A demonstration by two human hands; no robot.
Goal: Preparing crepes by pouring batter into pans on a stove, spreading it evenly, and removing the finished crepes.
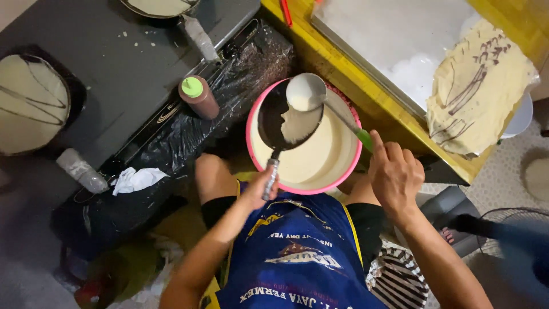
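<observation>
Currently, the left hand (pixel 260 189) is clamped on the handle of a small dark pan (pixel 289 117), holding it tilted over a pink-rimmed bowl (pixel 251 150) of pale batter directly ahead of both hands. A patch of batter lies in the pan. The right hand (pixel 394 174) is closed around the green handle of a ladle (pixel 306 91); the ladle's cup, filled with batter, sits at the far edge of the pan, above the bowl. The two hands are apart, one on each side of the bowl's near rim.

Left of the left hand and farther away, a brown squeeze bottle (pixel 198 97) with a green cap stands on a dark surface (pixel 126 68) covered partly with black plastic film. A crumpled white tissue (pixel 136 179) lies on that film, left of the left hand. Beyond the right hand, a thin crepe (pixel 477 88) with dark streaks lies at the edge of a yellow surface (pixel 343 68).
</observation>
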